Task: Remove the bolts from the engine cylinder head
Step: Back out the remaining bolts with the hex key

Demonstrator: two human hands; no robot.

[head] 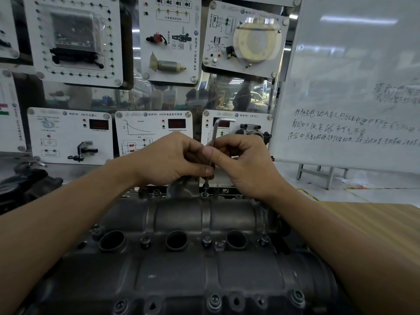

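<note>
The dark grey engine cylinder head [181, 276] fills the lower middle of the head view. A silver L-shaped hex key [216, 130] stands upright, its tip in a bolt [205, 193] at the far edge of the head. My left hand [168, 159] and my right hand [241, 164] meet around the key's shaft, fingers and thumbs curled on it. Several more bolts sit in the head, one [207, 239] in the middle row between the round ports and one [214, 300] along the near edge.
A wooden tabletop [375, 223] lies to the right of the head. Dark engine parts [25, 180] sit at the left. Behind stand white training panels [70, 135] and a whiteboard [352, 87] with handwriting at the right.
</note>
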